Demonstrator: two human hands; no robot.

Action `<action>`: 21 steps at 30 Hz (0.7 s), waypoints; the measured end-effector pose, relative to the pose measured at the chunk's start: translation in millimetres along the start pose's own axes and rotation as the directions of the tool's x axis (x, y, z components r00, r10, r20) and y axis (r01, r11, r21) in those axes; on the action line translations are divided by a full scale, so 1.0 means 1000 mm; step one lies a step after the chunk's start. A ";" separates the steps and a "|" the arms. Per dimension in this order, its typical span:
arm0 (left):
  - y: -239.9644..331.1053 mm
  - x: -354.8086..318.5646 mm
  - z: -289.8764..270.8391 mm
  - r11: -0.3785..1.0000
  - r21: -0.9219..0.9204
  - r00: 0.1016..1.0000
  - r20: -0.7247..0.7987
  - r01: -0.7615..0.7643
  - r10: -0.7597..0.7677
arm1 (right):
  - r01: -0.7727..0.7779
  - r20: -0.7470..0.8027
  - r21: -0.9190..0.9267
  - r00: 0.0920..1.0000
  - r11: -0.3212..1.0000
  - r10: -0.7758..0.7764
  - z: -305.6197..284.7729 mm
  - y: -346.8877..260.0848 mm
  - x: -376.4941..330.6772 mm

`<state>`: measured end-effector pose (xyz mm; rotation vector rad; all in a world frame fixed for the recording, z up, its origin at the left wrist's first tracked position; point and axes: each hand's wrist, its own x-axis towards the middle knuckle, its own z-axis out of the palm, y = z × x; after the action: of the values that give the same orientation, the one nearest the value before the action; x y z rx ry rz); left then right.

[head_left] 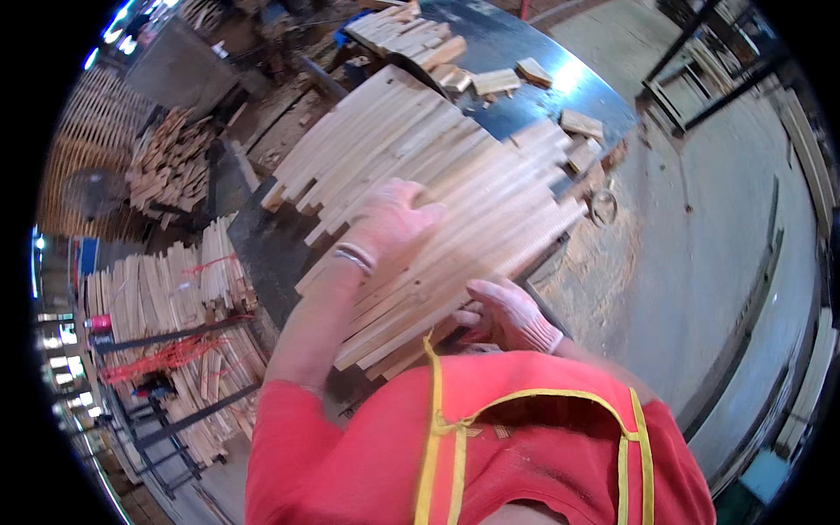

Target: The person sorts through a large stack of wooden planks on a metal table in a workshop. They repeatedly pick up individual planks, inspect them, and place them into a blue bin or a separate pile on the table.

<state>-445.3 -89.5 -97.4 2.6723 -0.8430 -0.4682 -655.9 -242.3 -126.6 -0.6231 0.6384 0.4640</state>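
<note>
Pale, narrow wooden strips (499, 210) are laid side by side in a broad, slanting layer on the dark, shiny metal table (604, 101), directly in front of the person. Their upper faces are touched by the pale-gloved left hand (394, 219), which is spread with its thumb apart from the fingers; nothing is seen clamped in it. The pale-gloved right hand (512, 313) is placed at the near right edge of the layer with its fingers partly curled; whether a strip is gripped cannot be told.

Judged by how the wood lies, the side-by-side laying appears largely done, while the ends are left staggered on the left and right. Short, blocky pieces of pale wood (496, 81) are scattered at the far side, near another group of pale strips (398, 31). Well apart on the left, a large pile of pale wooden strips (144, 293) is left unhandled.
</note>
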 end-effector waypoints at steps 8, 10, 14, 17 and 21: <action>-0.021 0.022 0.038 0.995 0.059 0.990 0.105 0.084 -0.090 | 0.097 0.074 -0.072 0.993 0.993 -0.092 -0.008 0.003 0.001; -0.041 0.011 0.056 0.999 -0.012 0.999 -0.023 0.042 -0.042 | 0.002 0.047 -0.178 0.999 0.984 0.007 0.004 -0.011 -0.008; -0.014 0.006 0.036 0.999 0.032 0.998 -0.057 -0.008 0.010 | 0.222 0.119 -0.415 0.975 0.882 -0.190 -0.048 0.010 0.010; 0.006 -0.020 0.024 0.973 0.120 0.951 -0.219 -0.197 0.219 | 0.319 -0.022 -0.323 0.939 0.891 -0.344 -0.073 -0.018 -0.024; 0.070 -0.074 0.027 0.832 0.292 0.833 -0.161 -0.471 0.529 | 0.513 -0.203 -0.425 0.749 0.746 -0.631 -0.168 -0.055 0.000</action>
<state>-547.7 -105.4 -80.0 2.4829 -1.5465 0.0890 -692.2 -393.3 -212.0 -1.2136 0.6457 -0.1430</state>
